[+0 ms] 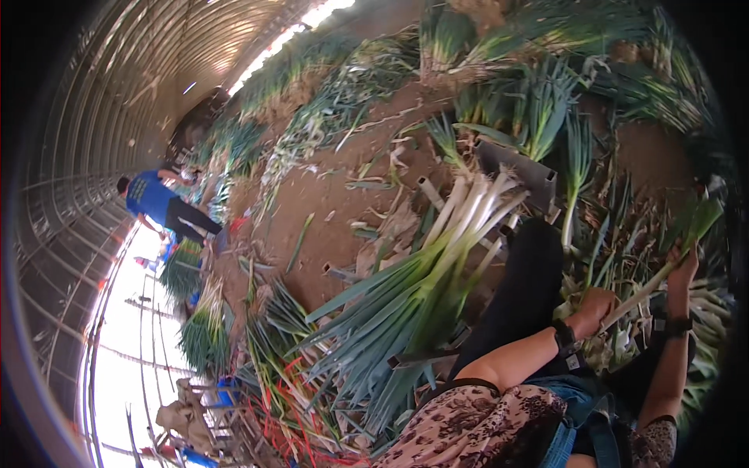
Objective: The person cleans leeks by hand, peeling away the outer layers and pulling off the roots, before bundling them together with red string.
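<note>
A single large green onion (pixel 643 298) slants between my two hands at the right. My left hand (pixel 594 312) is closed around its lower, pale end. Higher up, where the stalk turns green, my right hand (pixel 683 269) grips it. Left of my dark-trousered leg, a pile of large green onions (pixel 437 269) has white stalks pointing up and away and green leaves fanned toward the lower left. Metal bars of a low frame (pixel 519 171) show around that pile.
Peeled leaves and scraps (pixel 624 343) lie around my hands. Bundled green onions (pixel 538 109) stand farther back, with more along the soil floor (pixel 328 199). Another person in a blue shirt (pixel 152 199) bends at the far left. Red ties (pixel 292 421) and a stool (pixel 211 421) are at lower left.
</note>
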The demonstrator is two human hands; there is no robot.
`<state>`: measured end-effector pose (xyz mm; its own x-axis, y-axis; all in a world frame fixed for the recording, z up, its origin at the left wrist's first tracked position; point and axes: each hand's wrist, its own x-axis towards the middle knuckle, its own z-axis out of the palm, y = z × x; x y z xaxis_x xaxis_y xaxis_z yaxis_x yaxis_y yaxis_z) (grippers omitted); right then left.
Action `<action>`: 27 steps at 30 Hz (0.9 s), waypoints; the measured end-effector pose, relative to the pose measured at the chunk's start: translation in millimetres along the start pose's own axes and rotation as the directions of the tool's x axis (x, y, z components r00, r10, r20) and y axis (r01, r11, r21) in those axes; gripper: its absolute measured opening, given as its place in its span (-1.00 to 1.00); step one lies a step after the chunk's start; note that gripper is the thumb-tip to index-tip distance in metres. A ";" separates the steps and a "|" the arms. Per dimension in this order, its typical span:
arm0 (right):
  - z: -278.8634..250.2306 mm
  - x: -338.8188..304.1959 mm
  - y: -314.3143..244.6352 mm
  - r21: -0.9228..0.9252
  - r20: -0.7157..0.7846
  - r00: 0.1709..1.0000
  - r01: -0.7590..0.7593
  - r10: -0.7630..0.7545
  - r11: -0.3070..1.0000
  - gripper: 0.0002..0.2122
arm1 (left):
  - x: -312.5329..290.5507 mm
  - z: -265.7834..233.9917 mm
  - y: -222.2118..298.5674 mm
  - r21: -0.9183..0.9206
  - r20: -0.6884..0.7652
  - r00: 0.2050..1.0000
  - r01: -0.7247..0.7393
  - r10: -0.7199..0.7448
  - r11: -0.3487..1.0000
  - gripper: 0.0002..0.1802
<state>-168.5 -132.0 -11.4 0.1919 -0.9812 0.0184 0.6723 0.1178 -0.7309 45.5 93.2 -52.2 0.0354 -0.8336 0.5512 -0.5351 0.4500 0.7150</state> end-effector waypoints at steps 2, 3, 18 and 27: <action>1.4 -9.2 -6.3 -0.026 -0.143 0.988 0.046 -0.049 0.999 -0.72 | -2.9 -2.4 10.4 -0.070 0.117 0.962 0.255 -0.246 0.964 -0.91; 10.0 -15.1 -10.0 -0.029 -0.237 0.969 0.059 -0.064 0.998 -0.72 | -3.0 -4.2 12.7 -0.082 0.156 0.934 0.336 -0.321 0.938 -0.89; 30.8 -11.5 -50.6 -0.151 -0.406 0.901 0.101 -0.155 0.983 -0.70 | -26.8 -57.7 1.5 0.379 0.618 0.573 0.383 -0.539 0.842 -0.53; 65.5 -28.4 -9.9 -0.025 -0.231 0.972 -0.037 0.030 0.999 -0.70 | 47.2 -18.8 86.7 -0.221 0.562 0.636 0.732 -0.529 0.644 -0.43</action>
<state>-133.8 -95.4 40.0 0.0414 -0.9860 -0.1615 0.6466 0.1496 -0.7480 16.7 98.9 43.9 -0.1686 -0.9481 -0.2696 -0.1321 -0.2493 0.9594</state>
